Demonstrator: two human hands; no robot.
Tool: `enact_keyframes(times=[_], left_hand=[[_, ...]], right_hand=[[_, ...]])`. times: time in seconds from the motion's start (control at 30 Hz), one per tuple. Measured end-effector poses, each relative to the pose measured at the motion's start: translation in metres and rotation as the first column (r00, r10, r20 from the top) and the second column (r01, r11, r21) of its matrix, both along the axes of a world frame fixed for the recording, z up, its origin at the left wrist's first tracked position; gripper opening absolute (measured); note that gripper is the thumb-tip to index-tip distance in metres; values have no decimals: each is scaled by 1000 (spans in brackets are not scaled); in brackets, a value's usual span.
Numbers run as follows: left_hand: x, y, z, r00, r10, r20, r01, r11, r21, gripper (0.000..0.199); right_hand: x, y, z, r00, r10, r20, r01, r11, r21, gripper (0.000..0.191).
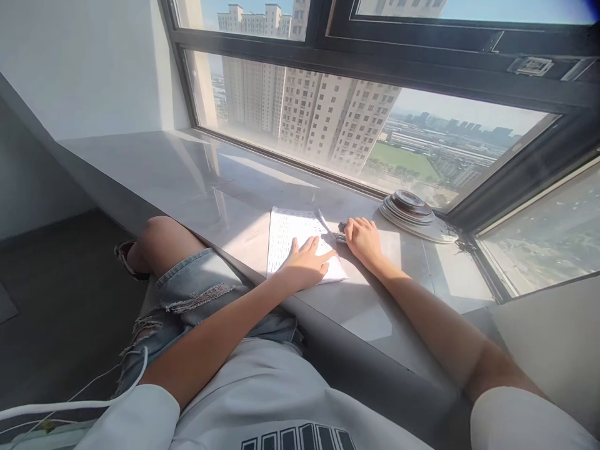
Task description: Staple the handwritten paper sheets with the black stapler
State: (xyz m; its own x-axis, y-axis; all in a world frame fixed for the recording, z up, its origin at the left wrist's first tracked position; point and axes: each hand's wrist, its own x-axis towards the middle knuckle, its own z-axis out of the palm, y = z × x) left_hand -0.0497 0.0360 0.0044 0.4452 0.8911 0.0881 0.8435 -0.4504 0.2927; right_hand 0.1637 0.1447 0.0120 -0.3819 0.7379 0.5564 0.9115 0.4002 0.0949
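Observation:
My left hand point(305, 264) lies on a sheet of printed paper point(282, 234) with its fingers spread. The paper rests on the pale stone window sill point(248, 234), near the front edge. To the right of the paper, my right hand point(364, 240) is curled down over a small dark and silvery object point(342, 236). Most of that object is hidden under the fingers, so its kind does not show. A slim light-coloured pen point(322, 220) lies slanted at the paper's upper right, between the two hands.
Several stacked round plate-like discs point(412, 215) stand in the sill's right corner, by the window frame point(473, 212). My bent knee point(164, 240) is against the sill's front edge at left. A white cable point(94, 405) runs past my left sleeve.

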Motion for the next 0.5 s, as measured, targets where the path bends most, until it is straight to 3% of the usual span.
enact_keyframes(times=[0.13, 0.5], left_hand=[[-4, 3, 0, 1000, -12, -23, 10, 999, -46, 56], [-4, 1, 1, 1000, -3, -26, 3, 1000, -6, 57]], right_hand=[[14, 4, 0, 999, -23, -37, 22, 999, -33, 44], [7, 0, -3, 996, -49, -75, 46, 998, -38, 42]])
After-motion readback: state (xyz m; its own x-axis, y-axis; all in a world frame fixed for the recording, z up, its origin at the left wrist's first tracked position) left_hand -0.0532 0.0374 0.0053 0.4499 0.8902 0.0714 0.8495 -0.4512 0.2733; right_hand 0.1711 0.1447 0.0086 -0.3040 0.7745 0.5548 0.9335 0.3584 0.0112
